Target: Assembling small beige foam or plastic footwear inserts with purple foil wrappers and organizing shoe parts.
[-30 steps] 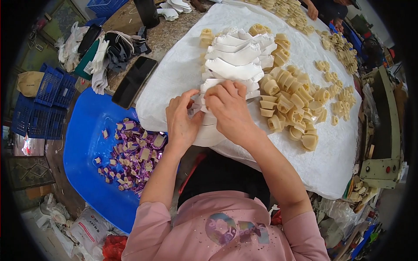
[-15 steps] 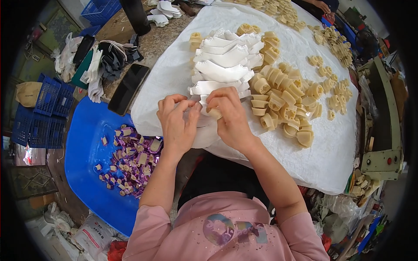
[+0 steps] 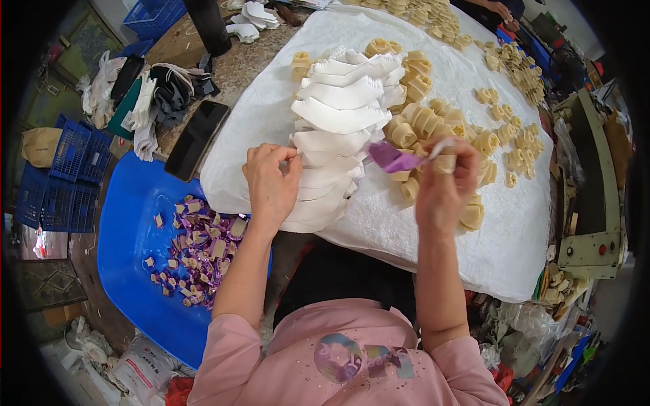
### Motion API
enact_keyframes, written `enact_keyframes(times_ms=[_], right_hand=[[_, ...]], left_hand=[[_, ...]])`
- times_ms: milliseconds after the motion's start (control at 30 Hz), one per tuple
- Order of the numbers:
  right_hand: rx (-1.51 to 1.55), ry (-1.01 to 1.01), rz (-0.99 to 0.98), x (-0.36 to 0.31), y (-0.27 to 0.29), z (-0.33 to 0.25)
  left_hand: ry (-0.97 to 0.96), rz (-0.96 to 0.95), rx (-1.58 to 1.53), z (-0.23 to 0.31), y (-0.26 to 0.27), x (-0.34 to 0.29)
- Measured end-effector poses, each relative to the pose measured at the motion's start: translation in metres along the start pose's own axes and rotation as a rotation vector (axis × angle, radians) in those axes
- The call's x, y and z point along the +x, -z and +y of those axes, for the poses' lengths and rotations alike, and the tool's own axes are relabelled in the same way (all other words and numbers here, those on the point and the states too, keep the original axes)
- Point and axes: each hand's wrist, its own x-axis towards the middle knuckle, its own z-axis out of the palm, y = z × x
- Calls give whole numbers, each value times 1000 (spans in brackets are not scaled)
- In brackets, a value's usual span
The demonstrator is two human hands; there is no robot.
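Note:
A column of thin white curved pieces [image 3: 336, 116] overlaps down the near left of the cloth-covered table. My left hand [image 3: 272, 181] is at its left side, thumb and fingers pinched on the edge of one white piece. Farther right, my right hand [image 3: 447, 186] is raised and closed round a glossy purple piece [image 3: 394, 158] with a white strip. A cream block shows between those fingers, though motion blurs it. Behind this hand lies a heap of hollow, curved cream blocks [image 3: 428, 123].
Left of the table is a blue tub [image 3: 128, 271] of purple-and-cream pieces. A black phone [image 3: 196, 140] lies near a dark cylinder [image 3: 207, 27]. More cream blocks [image 3: 516, 71] spread at the far right, beside a green metal machine [image 3: 596, 247]. Another person's hand [image 3: 501, 11] shows at the far edge.
My right hand has moved right from the column's near end and now carries the purple piece. My left hand stays beside the column, its fingers drawn closer together. More white pieces show at the near end.

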Motion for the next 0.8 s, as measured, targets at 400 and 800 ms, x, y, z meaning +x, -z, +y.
enact_keyframes(times_ms=[400,800], right_hand=[[-627,292,-358,-37,36,-45],[-1264,238,-27,-45,129,-45]], left_hand=[[-479,-232,-236,71,4,-46],[91,-615,-779,86,-58,-88]])
